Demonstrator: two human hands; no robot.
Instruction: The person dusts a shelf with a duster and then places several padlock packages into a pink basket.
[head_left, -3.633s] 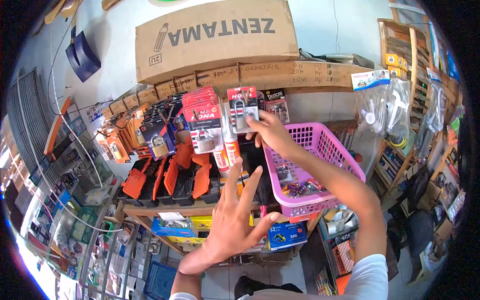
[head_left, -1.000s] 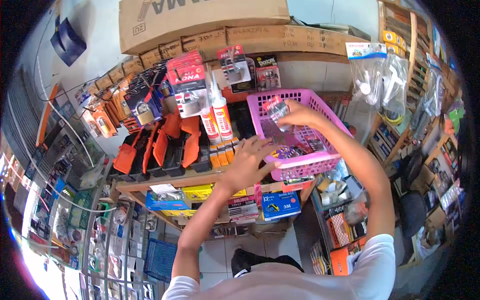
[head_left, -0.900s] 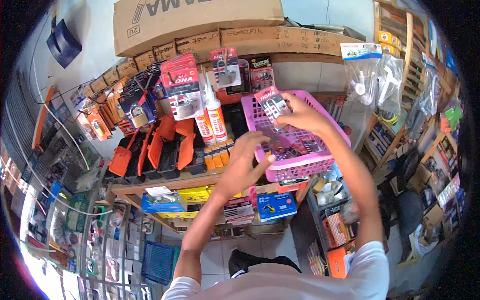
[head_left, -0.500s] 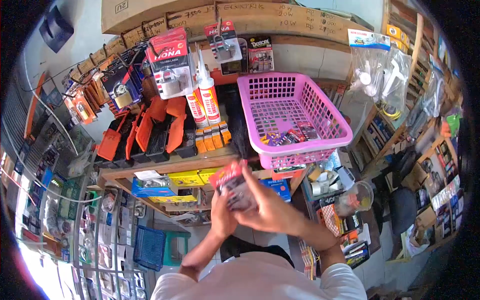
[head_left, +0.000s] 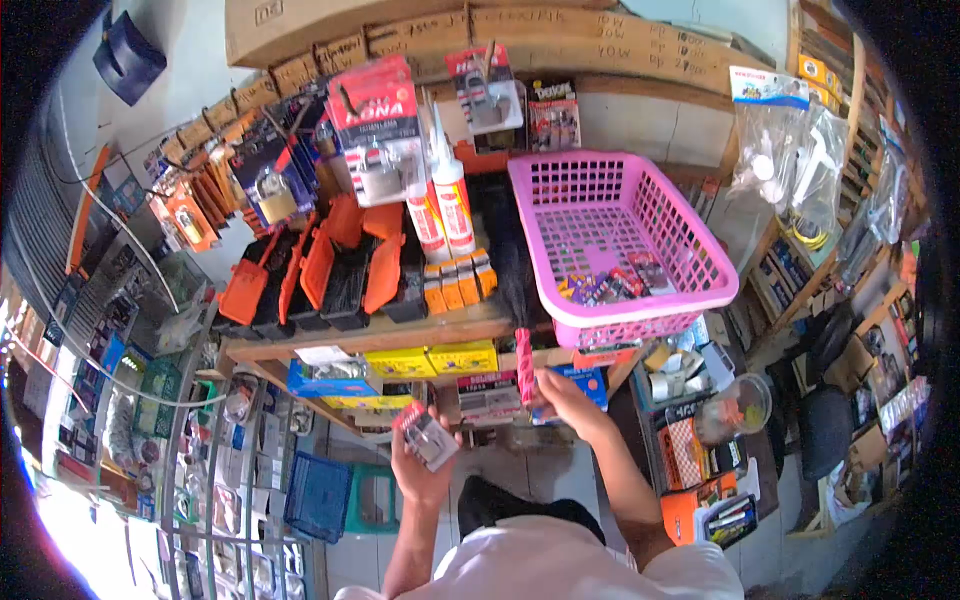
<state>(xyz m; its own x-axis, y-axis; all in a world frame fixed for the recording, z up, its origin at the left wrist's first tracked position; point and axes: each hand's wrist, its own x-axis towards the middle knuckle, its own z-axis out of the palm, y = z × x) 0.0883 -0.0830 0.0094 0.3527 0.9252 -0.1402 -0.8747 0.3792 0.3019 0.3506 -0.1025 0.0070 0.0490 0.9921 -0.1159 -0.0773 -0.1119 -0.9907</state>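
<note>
My left hand [head_left: 418, 470] is closed on a carded padlock [head_left: 428, 440], red at the top with the lock under clear plastic. It sits low in front of the shelf. My right hand [head_left: 570, 400] is at the lower end of a pink twisted handle [head_left: 525, 365], fingers bent right beside it. I cannot tell whether they grip it. The handle leads up to dark bristles or feathers [head_left: 515, 265], like a duster, lying over the shelf. More carded padlocks [head_left: 375, 150] hang from hooks above.
A pink plastic basket [head_left: 640, 308] with small packets stands on the wooden shelf [head_left: 370, 335]. Left of it are silicone sealant tubes [head_left: 455, 215], small orange boxes [head_left: 460, 280] and open orange-lidded black cases [head_left: 340, 285]. A green stool [head_left: 372, 497] stands below on the left.
My hands have moved apart. The padlock pack, earlier between both hands, is in my left hand, lower and to the left. My right hand has moved right, to the pink handle. The view has shifted slightly.
</note>
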